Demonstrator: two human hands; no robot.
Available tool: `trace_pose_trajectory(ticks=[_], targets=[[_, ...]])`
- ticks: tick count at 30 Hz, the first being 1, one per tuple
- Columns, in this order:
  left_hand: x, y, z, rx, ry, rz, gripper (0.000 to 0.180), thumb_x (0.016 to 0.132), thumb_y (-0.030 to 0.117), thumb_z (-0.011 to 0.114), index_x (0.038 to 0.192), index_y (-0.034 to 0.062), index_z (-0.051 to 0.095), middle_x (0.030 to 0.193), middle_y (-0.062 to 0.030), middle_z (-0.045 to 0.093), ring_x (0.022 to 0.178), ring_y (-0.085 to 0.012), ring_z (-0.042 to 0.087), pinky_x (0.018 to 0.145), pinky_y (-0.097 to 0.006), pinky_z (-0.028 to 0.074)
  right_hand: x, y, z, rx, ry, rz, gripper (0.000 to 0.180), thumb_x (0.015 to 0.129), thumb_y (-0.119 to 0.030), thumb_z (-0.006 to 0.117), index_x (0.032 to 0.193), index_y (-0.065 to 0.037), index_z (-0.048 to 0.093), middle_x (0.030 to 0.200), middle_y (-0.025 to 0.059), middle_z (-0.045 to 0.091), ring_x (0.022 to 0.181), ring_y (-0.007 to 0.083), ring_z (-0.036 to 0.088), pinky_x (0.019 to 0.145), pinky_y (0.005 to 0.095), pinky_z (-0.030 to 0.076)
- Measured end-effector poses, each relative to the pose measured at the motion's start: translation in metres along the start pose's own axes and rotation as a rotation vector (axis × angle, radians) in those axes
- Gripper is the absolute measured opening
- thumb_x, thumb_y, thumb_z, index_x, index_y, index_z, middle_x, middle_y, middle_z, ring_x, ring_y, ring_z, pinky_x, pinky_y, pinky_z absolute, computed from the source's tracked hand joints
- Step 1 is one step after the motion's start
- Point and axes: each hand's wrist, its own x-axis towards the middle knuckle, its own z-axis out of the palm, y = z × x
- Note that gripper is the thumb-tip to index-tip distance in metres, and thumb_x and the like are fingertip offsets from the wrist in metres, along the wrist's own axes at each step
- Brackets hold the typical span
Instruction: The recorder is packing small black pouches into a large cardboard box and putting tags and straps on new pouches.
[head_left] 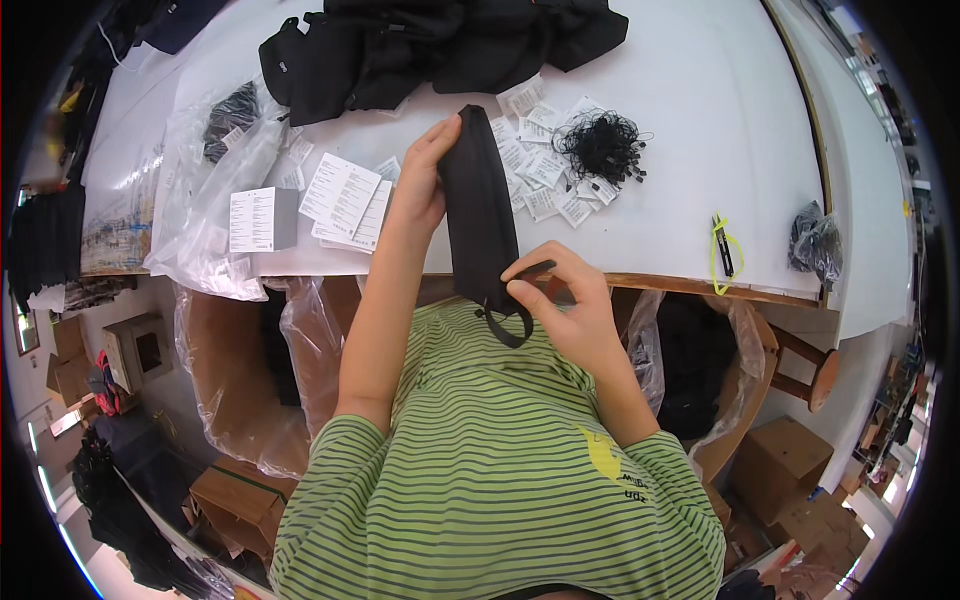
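A long, narrow black fabric pouch (480,210) is held up over the table's front edge, tilted slightly. My left hand (424,180) is closed around its far left side, the fingers partly behind it. At the near end my right hand (568,305) pinches the pouch's right edge between thumb and fingers, and a short dark strip sticks out there. A black strap loop (512,335) hangs from the bottom. Beyond the pouch lie loose white printed tags (540,165) and a tangled heap of black tag strings (603,148). Stacked white cards (345,197) lie left of my left arm.
Black fabric pieces (430,55) are piled at the table's far side. A clear plastic bag (205,220) lies left, and thread snips with a yellow cord (724,250) lie right. Plastic-lined cartons (230,370) stand below the table edge, with a wooden stool (822,380) at right.
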Motion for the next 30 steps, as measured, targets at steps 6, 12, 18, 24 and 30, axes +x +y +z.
trace_pose_trajectory(ticks=[6, 12, 18, 24, 30], targets=[[-0.020, -0.007, -0.004, -0.259, 0.254, -0.087, 0.029, 0.093, 0.025, 0.058, 0.110, 0.0013, 0.062, 0.103, -0.0065, 0.066, 0.095, -0.0151, 0.060, 0.087, -0.029, 0.046, -0.012, 0.036, -0.004, 0.356, 0.226, -0.046, 0.058, 0.088, -0.026, 0.063, 0.136, -0.003, 0.040, 0.126, 0.0076, 0.051, 0.108, 0.0192, 0.053, 0.085, 0.0304, 0.048], [-0.082, -0.016, 0.017, 0.134, 0.287, -0.062, 0.035, 0.096, 0.020, 0.051, 0.128, 0.0066, 0.046, 0.117, -0.0043, 0.053, 0.111, -0.0154, 0.052, 0.097, -0.033, 0.041, -0.006, 0.044, -0.009, 0.391, 0.324, 0.023, 0.070, 0.086, -0.006, 0.063, 0.145, -0.004, 0.025, 0.122, 0.0113, 0.050, 0.113, 0.0181, 0.051, 0.096, 0.0315, 0.044], [-0.118, -0.007, 0.010, 0.545, 0.045, 0.275, 0.059, 0.083, 0.012, 0.070, 0.136, 0.0075, 0.042, 0.141, -0.0090, 0.031, 0.119, -0.0222, 0.048, 0.091, -0.030, 0.049, 0.003, 0.035, -0.020, 0.744, 0.368, 0.366, 0.065, 0.090, -0.014, 0.060, 0.145, -0.007, 0.025, 0.112, 0.0096, 0.055, 0.089, 0.0160, 0.062, 0.062, 0.0305, 0.054], [-0.125, -0.010, -0.003, 0.841, -0.111, 0.416, 0.051, 0.074, 0.013, 0.079, 0.120, 0.0045, 0.058, 0.142, -0.0099, 0.036, 0.118, -0.0197, 0.050, 0.090, -0.029, 0.048, -0.004, 0.064, -0.032, 0.986, 0.248, 0.530, 0.056, 0.095, -0.024, 0.056, 0.142, -0.007, 0.032, 0.110, 0.0098, 0.056, 0.078, 0.0152, 0.063, 0.052, 0.0300, 0.052], [-0.120, -0.018, 0.001, 0.494, 0.167, -0.004, 0.033, 0.080, 0.015, 0.075, 0.110, 0.0047, 0.064, 0.101, -0.0044, 0.063, 0.075, -0.0088, 0.061, 0.063, -0.019, 0.048, -0.006, 0.059, -0.038, 0.176, 0.535, 0.299, 0.048, 0.092, -0.026, 0.060, 0.133, -0.005, 0.047, 0.116, 0.0109, 0.054, 0.075, 0.0124, 0.059, 0.054, 0.0231, 0.047]])
